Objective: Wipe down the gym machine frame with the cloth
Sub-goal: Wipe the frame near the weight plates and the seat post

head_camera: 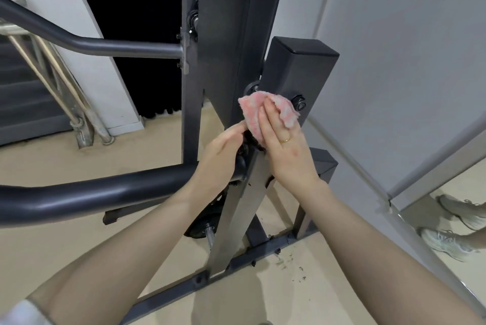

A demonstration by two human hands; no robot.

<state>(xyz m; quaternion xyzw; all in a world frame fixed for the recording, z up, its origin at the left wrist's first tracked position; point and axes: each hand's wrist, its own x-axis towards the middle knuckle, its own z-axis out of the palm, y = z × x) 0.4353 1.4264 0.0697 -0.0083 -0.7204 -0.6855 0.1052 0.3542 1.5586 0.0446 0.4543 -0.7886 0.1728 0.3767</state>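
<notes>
— Pressing on the frame, is she? Which hand has the cloth?

— The right hand (285, 146). Its fingers lie straight and flat over the pink cloth (259, 114), pushing it against the grey gym machine frame (223, 43) where the upright meets a slanted brace (236, 217). A ring (285, 140) sits on one finger.

— And the left hand (221, 156)?

— Just left of the cloth, on the same joint of the frame. Its fingertips curl in toward the dark fittings under the cloth; whether they grip anything I cannot tell, since the frame hides them.

— What else sits round the frame?

— A black-capped square post (299, 67) just right of the cloth, with a bolt (299, 104) beside the cloth's edge. A thick dark bar (92, 198) runs off left from the frame below the left hand. Low down, the base rail (263, 253) rests on the beige floor (52, 240), with dark specks (289, 264) near it.

— Anything farther right?

— A mirror (452, 219) by the wall, showing two pale sneakers (447, 243).
</notes>
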